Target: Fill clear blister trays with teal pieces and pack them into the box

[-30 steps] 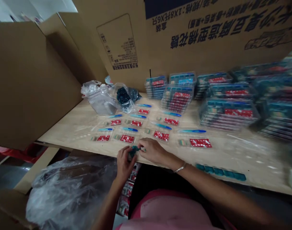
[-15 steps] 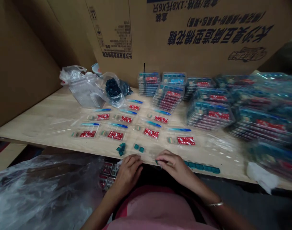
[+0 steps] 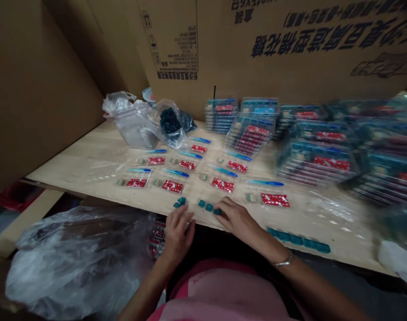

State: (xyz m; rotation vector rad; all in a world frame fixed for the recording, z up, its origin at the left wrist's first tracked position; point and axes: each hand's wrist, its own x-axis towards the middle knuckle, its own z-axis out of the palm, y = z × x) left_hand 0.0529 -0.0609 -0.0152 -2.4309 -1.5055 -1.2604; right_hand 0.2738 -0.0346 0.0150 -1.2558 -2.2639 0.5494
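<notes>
My right hand rests on the wooden table's front edge, its fingertips pinched on a small teal block. Two more teal blocks lie just left of it, and a little heap of teal blocks lies further left. My left hand hovers at the table edge below that heap, fingers loosely apart, holding nothing. A row of teal blocks lies along the edge to the right. Several open clear packets with red cards and blue pens are laid out in rows beyond my hands.
Stacks of filled clear packets cover the right and back of the table. Clear plastic bags, one with dark pieces, sit at the back left. Cardboard box walls stand behind. A large plastic bag lies below the table at left.
My right hand has moved left and forward from the edge to the loose teal blocks. My left hand has shifted slightly up toward the heap. The view has shifted a little.
</notes>
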